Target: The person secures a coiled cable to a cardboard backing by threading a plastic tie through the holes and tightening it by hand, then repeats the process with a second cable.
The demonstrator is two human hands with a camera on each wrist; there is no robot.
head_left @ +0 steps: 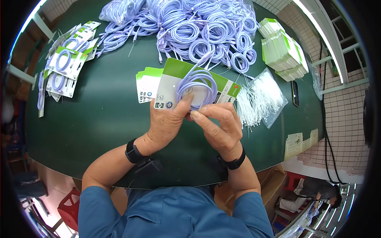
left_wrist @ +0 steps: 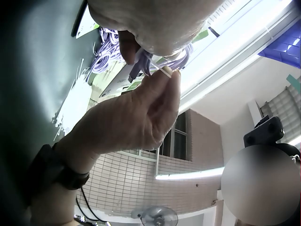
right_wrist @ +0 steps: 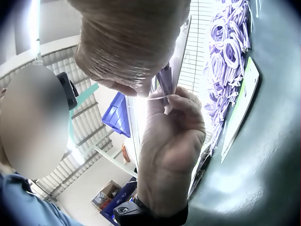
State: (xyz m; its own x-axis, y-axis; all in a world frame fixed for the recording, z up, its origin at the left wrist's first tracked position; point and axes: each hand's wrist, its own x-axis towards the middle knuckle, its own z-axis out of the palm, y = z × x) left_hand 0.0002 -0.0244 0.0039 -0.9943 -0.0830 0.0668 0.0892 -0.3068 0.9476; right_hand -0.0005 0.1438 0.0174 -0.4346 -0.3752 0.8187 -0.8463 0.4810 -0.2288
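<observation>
My left hand [head_left: 168,121] grips a green and white packaging card [head_left: 168,85], its thumb pressed over a coiled lilac USB cable [head_left: 212,81] lying against the card face. The right hand [head_left: 225,125] meets it at the card's lower edge, thumb and forefinger pinching a thin white cable tie [left_wrist: 161,68]. In the left wrist view the tie runs past the cable bundle to the right fingertips. The right wrist view shows the tie [right_wrist: 157,98] crossing between both hands beneath the cable. Part of the coil is hidden behind the left thumb.
A big heap of coiled lilac cables [head_left: 210,31] covers the far table. Loose white ties [head_left: 260,95] lie on a plastic bag at right, near stacked cards [head_left: 281,49] and a phone [head_left: 295,93]. Carded cables [head_left: 65,59] are piled at left; more cards [head_left: 149,81] lie behind the left hand.
</observation>
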